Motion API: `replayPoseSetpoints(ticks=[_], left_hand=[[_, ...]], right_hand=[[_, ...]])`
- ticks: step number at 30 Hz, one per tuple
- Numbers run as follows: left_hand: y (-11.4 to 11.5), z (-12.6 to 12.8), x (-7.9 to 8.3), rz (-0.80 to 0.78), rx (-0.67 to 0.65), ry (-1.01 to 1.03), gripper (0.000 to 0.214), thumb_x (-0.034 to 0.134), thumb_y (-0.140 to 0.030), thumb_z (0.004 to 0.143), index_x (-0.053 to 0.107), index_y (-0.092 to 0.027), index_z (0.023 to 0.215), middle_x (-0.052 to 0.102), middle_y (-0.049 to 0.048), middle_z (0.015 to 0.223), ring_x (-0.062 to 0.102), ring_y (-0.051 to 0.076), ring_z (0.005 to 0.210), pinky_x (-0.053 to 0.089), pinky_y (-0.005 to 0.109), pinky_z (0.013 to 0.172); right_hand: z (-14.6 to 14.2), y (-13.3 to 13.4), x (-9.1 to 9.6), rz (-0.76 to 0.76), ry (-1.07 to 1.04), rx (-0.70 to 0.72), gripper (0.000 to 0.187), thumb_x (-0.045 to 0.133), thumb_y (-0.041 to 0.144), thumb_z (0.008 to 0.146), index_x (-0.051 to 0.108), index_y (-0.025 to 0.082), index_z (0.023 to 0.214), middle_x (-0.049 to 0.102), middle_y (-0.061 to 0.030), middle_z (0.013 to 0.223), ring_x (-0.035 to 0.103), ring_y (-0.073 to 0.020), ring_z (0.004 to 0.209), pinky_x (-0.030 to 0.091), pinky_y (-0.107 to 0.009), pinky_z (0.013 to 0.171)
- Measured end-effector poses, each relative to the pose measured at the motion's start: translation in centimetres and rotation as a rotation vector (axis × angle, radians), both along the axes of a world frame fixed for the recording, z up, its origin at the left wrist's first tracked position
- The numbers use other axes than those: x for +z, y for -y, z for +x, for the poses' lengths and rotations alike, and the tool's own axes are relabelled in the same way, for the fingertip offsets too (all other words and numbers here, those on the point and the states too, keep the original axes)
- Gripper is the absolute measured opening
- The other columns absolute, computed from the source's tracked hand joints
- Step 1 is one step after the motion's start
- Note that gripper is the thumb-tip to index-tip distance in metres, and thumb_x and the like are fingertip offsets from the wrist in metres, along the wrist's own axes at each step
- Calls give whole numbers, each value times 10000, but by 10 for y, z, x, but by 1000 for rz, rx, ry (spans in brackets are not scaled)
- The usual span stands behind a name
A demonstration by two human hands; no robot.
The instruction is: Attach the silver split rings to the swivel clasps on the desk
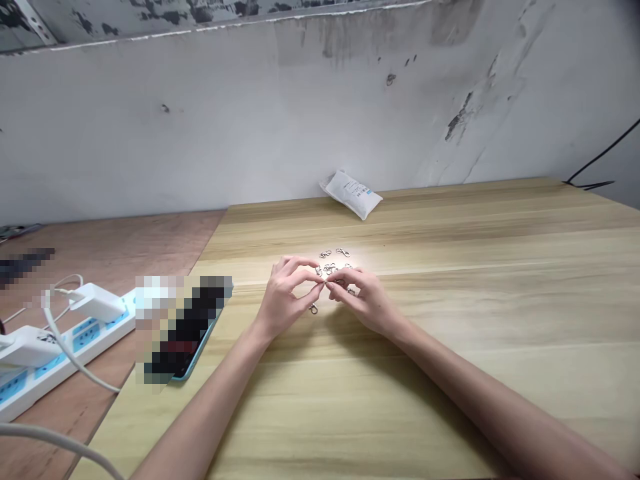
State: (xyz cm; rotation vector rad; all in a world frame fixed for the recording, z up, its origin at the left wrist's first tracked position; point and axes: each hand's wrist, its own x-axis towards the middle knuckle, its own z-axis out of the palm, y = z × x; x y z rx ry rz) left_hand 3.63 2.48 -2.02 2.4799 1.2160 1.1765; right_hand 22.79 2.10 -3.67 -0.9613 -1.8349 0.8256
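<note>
Pale wood-grain table [505, 380], left hand [287, 297] and right hand [364, 300] pinched together over small silver swivel clasps [330, 267].

A scuffed white wall [200, 120] rose behind the table, and a brown plywood board [115, 260] lay at nine o'clock, carrying a white power strip [65, 353]. A sealed white plastic packet [351, 194] leaned near the wall at twelve o'clock. Both hands were closed to a narrow pinch, their fingertips meeting; whatever they held was too small to tell. The clasps lay loosely scattered at twelve o'clock, just beyond the fingertips, and one stray clasp [313, 308] sat at seven o'clock, just beside the left hand.
</note>
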Motion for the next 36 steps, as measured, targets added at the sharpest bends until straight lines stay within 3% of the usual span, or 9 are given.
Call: replayPoseSetpoints(ticks=[2, 7, 9, 16, 22, 27, 36], left_hand=[[0, -1, 1, -9, -5, -5, 67, 646, -214, 853, 706, -245, 855, 670, 23, 1082, 564, 204, 1025, 395, 381, 933], [0, -1, 1, -123, 3, 60, 68, 636, -216, 848, 696, -239, 825, 649, 32, 1093, 556, 212, 1076, 388, 395, 984], [-1, -1, 1, -187, 2, 96, 68, 633, -232, 848, 697, -237, 826, 636, 41, 1105, 551, 220, 1104, 390, 404, 1005], [0, 3, -1, -506, 35, 292, 156, 666, -365, 821, 711, -218, 798, 593, 70, 1152, 536, 246, 1170, 440, 395, 992], [-3, 5, -8, -784, -50, 499, 259, 713, -434, 766, 734, -179, 806, 594, 104, 1167, 584, 240, 1093, 496, 359, 897], [-4, 5, -5, -849, -43, 585, 273, 751, -427, 722, 736, -164, 794, 613, 105, 1148, 606, 221, 1013, 492, 365, 890], [-3, 2, -1, -878, -68, 560, 261, 774, -404, 696, 756, -160, 787, 610, 118, 1168, 619, 239, 1011, 503, 389, 898]], right_hand=[[1, 0, 2, 32, 27, -7, 114, 572, 291, 911, 653, 211, 906, 696, -14, 717, 633, -150, 645, 497, -354, 767], [3, -1, 6, -90, -53, 117, 161, 561, 329, 913, 648, 194, 924, 681, -18, 711, 623, -142, 608, 498, -274, 575], [4, -1, 6, -59, -35, 110, 152, 563, 322, 914, 654, 200, 918, 683, -11, 710, 624, -140, 604, 495, -279, 592], [5, -5, -2, 312, 183, -92, 115, 569, 270, 919, 667, 233, 873, 729, -1, 776, 612, -132, 608, 434, -343, 786], [7, -9, -4, 546, 304, -93, 159, 513, 202, 951, 645, 207, 863, 706, 13, 707, 600, -108, 592, 395, -307, 787], [11, -9, -2, 624, 433, -59, 216, 445, 216, 990, 648, 210, 916, 689, -2, 717, 593, -123, 651, 378, -313, 846], [14, -7, 2, 680, 603, -11, 272, 388, 140, 980, 640, 207, 901, 645, -2, 700, 533, -140, 642, 361, -332, 888]])
